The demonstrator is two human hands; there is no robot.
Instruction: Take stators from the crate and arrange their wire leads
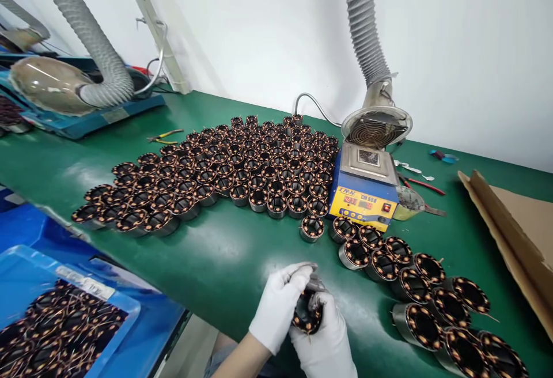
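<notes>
at the bottom centre of the frame, nearest the camera, the right hand (327, 337), in a white glove, holds a copper-wound ring (307, 325) from below and the right, its thumb bent over the rim so that the dark bore stays in view. the left hand (279, 307), also gloved, comes in at the ring's upper left with its fingers bent narrow and close together; whether they pinch the ring itself cannot be told. the ring is held over the front part of a green table (220, 271). in the lower left corner a blue bin (135, 314) is heaped with more wound parts (64, 326), their loose wire ends sticking out. at the lower right, a batch of rings (412, 286) stands in a slanting double band, and just past its upper left end one lone ring (311, 228) stands upright. beyond that, right of centre, sits a blue and yellow heated unit (365, 185), with red-handled pliers (425, 186) beside it and a folded cardboard sheet (503, 234) at the right edge. a large crowd of rings (254, 162) fills the middle of the table, touching or nearly so, with yellow-handled pliers (166, 136) behind its left part. farthest back, a grey hose (367, 21) hangs in front of the white wall (268, 26).
</notes>
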